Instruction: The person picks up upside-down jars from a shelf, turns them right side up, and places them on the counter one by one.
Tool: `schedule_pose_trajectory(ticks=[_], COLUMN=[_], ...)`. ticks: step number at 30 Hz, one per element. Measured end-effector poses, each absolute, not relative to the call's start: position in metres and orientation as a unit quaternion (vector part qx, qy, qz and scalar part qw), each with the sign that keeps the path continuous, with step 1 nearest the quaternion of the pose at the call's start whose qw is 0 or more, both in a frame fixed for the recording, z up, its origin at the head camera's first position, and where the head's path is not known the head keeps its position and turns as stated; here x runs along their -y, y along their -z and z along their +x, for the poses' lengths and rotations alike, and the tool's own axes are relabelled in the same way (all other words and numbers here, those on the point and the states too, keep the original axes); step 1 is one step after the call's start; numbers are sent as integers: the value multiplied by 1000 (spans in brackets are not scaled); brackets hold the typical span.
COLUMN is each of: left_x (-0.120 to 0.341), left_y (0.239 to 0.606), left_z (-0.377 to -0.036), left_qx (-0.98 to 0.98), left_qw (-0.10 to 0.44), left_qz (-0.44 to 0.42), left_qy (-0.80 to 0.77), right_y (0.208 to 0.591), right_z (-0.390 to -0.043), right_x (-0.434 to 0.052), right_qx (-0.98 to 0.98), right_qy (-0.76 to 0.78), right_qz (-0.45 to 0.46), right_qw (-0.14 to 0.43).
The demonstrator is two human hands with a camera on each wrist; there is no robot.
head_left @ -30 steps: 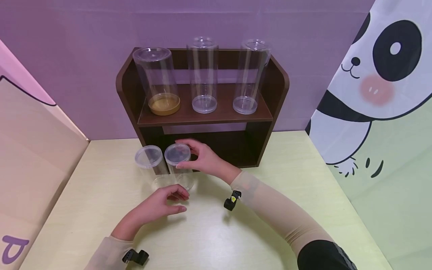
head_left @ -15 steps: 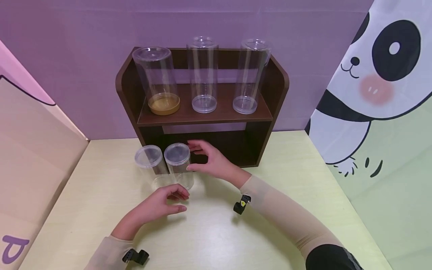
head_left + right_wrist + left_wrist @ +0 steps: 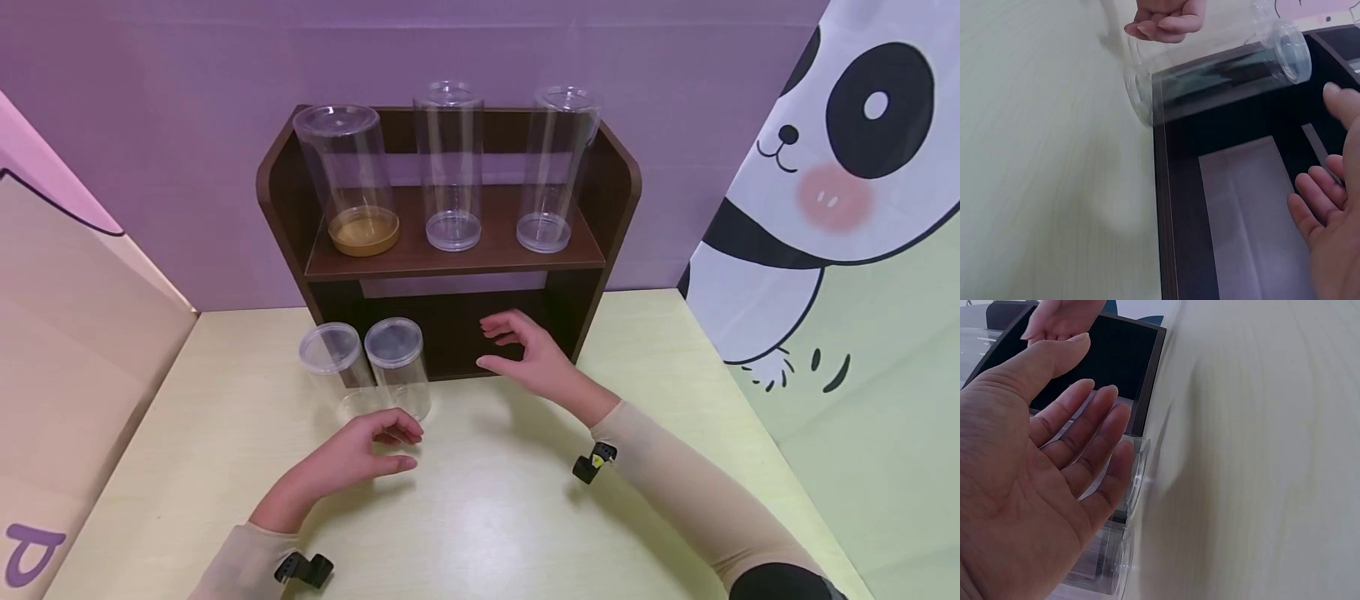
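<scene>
Two clear lidded jars stand side by side on the table before the shelf's left part: a left jar [image 3: 330, 350] and a right jar [image 3: 395, 346]. Just in front of them hovers my left hand [image 3: 356, 454], fingers loosely bent and holding nothing; in the left wrist view its palm [image 3: 1029, 469] faces the camera. My right hand [image 3: 536, 358] is apart from the jars, before the shelf's lower opening, with thumb and fingers spread around nothing. In the right wrist view, the right hand's fingers [image 3: 1316, 194] show at the right edge, with a jar [image 3: 1222, 81] beyond.
A dark brown two-tier shelf [image 3: 457, 273] stands at the table's back. On its upper tier are a wide clear cylinder [image 3: 352, 167] with a gold base and two narrower clear cylinders, a middle one [image 3: 450, 167] and a right one [image 3: 558, 167]. Printed cloth hangs around the table [image 3: 480, 517].
My right hand has let go of the right jar's lid area and moved away to the right. The left hand has hardly moved, and both jars stay in place.
</scene>
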State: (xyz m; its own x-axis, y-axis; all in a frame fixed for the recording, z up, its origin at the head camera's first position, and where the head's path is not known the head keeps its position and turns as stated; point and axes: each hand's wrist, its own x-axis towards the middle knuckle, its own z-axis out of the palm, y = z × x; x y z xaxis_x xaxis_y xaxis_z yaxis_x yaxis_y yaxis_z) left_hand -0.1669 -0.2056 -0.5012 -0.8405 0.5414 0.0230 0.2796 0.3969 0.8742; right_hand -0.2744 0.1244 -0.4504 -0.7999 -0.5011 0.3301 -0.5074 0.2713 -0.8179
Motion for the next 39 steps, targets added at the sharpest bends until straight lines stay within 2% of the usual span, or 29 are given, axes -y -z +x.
schedule_pose_trajectory(ticks=[15, 27, 32, 39], left_x=[206, 204, 204, 204], left_y=[500, 499, 499, 500], left_z=[-167, -166, -166, -166], left_qx=[-830, -826, -825, -826], left_qw=[132, 136, 136, 135], left_qz=[246, 249, 249, 250], left_qy=[-484, -487, -488, -487], right_y=[439, 433, 433, 434], right_z=[-262, -264, -271, -280], right_x=[-195, -218, -221, -222], right_qx=[795, 781, 770, 762], right_qy=[-540, -554, -567, -580], right_qz=[230, 124, 102, 107], right_qw=[154, 260, 275, 266])
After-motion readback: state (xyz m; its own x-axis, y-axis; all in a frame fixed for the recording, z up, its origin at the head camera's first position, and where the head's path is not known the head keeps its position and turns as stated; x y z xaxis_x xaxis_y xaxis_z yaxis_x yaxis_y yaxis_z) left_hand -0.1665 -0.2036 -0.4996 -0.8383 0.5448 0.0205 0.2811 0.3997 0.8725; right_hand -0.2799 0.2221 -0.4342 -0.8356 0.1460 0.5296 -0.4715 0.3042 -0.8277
